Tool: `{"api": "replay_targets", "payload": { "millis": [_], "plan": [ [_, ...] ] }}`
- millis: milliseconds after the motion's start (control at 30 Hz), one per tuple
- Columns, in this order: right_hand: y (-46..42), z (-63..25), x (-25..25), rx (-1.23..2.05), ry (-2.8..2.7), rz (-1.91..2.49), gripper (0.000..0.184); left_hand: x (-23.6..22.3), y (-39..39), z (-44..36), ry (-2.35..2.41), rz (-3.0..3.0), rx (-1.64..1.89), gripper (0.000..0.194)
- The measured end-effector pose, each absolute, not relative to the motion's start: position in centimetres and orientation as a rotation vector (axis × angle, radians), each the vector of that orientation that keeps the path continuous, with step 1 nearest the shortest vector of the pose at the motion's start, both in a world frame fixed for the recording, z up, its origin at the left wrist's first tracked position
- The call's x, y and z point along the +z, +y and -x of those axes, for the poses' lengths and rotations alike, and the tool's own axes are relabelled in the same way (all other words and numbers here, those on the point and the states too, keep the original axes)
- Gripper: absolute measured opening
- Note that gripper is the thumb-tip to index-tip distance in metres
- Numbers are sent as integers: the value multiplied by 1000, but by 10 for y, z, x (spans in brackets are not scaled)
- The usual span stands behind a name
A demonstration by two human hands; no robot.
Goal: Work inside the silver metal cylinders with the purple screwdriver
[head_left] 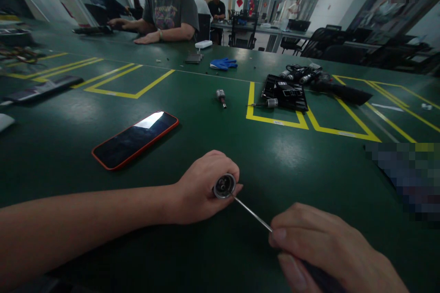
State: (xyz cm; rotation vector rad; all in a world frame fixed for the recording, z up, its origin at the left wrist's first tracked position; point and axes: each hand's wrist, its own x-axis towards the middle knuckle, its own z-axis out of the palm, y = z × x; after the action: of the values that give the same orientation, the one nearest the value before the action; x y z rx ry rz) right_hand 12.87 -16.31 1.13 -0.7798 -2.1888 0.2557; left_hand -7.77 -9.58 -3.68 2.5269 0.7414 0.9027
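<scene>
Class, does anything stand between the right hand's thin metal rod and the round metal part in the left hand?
Nothing visible does: the metal rod in the right hand runs unobstructed to the round metal part in the left hand; contact is unclear.

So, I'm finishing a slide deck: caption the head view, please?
Left hand holds a round metal part over a green tabletop; right hand points a thin-shafted tool at it.

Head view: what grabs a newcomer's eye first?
Near the centre, the left hand grips a hollow round silvery metal part, while the right hand holds a thin-shafted metal tool reaching to its rim. To the left lies a black-screened phone with an orange-red edge; farther back, a bright blue glove on the dark green tabletop.
</scene>
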Motion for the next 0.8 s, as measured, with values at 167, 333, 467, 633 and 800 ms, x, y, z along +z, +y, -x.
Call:
{"api": "replay_targets", "payload": {
  "millis": [167,333,467,633,800],
  "plan": [
    [-162,-128,9,318,-2213,707,17,-35,-97,76,755,-2530,890,7],
    [-164,-128,8,269,-2189,787,17,-33,-98,75,757,-2524,907,8],
    [-165,-127,8,260,-2182,786,16,-35,-97,75,725,-2549,922,9],
    [-165,-127,8,250,-2178,804,15,-35,-96,76,719,-2548,909,7],
    [-165,-125,8,247,-2153,843,16,-35,-96,77,739,-2530,893,7]
  ]
}}
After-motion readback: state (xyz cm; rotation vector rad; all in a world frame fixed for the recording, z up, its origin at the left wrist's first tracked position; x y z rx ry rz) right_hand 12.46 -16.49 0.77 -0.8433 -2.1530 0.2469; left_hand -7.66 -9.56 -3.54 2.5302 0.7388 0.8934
